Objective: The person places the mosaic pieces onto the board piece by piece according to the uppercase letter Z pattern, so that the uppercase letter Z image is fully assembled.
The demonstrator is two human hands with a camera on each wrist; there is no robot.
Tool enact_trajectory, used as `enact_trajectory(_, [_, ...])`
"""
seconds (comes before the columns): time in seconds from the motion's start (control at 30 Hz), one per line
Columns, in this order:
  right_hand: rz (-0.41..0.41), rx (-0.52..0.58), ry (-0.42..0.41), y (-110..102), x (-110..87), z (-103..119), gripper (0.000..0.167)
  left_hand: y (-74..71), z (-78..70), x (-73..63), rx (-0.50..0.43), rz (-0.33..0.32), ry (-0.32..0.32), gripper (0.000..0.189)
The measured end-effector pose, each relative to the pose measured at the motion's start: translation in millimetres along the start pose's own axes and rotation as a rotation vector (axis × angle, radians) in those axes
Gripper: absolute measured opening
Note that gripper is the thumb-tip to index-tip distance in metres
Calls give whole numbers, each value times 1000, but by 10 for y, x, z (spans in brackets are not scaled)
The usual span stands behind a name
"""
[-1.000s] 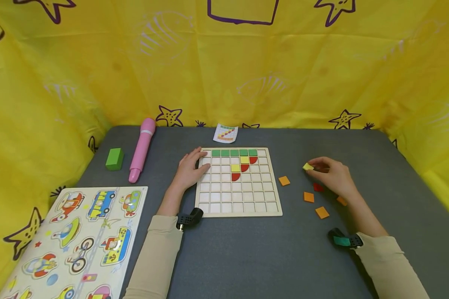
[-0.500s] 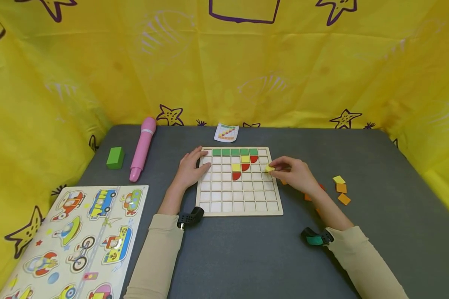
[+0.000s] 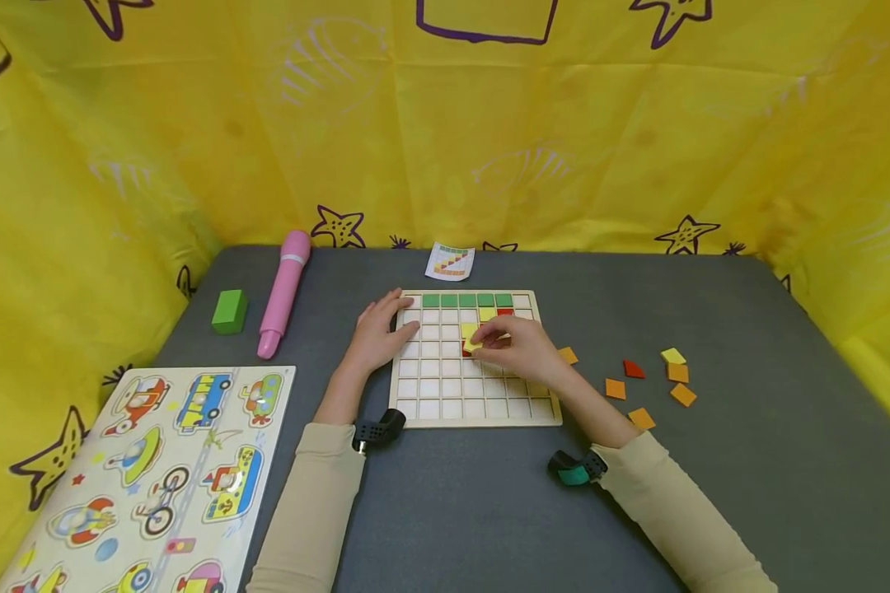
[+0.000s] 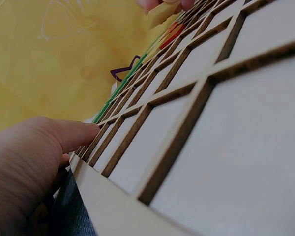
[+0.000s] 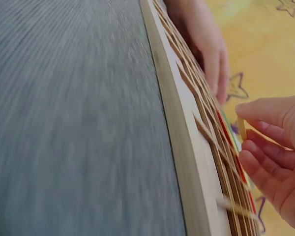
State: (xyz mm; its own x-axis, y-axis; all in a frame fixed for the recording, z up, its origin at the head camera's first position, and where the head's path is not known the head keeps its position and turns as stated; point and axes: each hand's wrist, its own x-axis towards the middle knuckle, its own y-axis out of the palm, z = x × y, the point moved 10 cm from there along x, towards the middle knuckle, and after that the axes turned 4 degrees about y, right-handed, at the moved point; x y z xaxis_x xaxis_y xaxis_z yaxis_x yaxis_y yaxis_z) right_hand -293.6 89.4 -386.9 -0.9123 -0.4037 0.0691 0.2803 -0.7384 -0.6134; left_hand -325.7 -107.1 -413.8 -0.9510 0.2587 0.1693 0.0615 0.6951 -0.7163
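Observation:
A wooden grid board (image 3: 409, 418) lies flat on the dark table. My left hand (image 3: 377, 333) rests at its left edge, fingers extended and the thumb over the frame. Between thumb and fingertips my right hand (image 3: 522, 350) pinches a small yellow square tile (image 3: 472, 345), close over the middle of the grid. In the right wrist view that yellow tile (image 5: 242, 129) shows edge-on. Green tiles (image 3: 449, 301) line the top row. Below them, yellow squares (image 3: 487, 314) and red quarter-round tiles (image 3: 505, 312) form a diagonal, partly covered by the right hand.
Right of the board lie several orange tiles (image 3: 615, 389), a red tile (image 3: 634, 369) and a yellow tile (image 3: 672, 356). Behind it sits a pattern card (image 3: 450, 262). On the left are a picture puzzle (image 3: 148, 461), a pink microphone (image 3: 282, 296) and a green block (image 3: 229, 312).
My right hand has carried the yellow tile leftward from the loose tiles to over the middle of the board. The left hand has stayed at the board's left edge.

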Motion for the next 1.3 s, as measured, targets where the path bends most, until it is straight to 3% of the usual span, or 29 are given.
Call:
enact_trajectory(0.23, [31,-148,-126,203,88,254,10,22,-48,1,-10,7,-3,50])
enact_trajectory(0.4, [24,-238,-155,238,109,294,6,44,-67,12,-7,8,0,50])
enact_trajectory(0.67, [14,-213,-207,183,44,280,7,60,-92,18,-16,6,5,49])
enact_trajectory(1.0, [-48,-132,-51,-238,-226,-7,14,55,-54,1,-21,20,-10,49])
enact_trajectory(1.3, [-114,-230,5,-783,-635,-372,21,8,-11,-17,-20,10,-8,50])
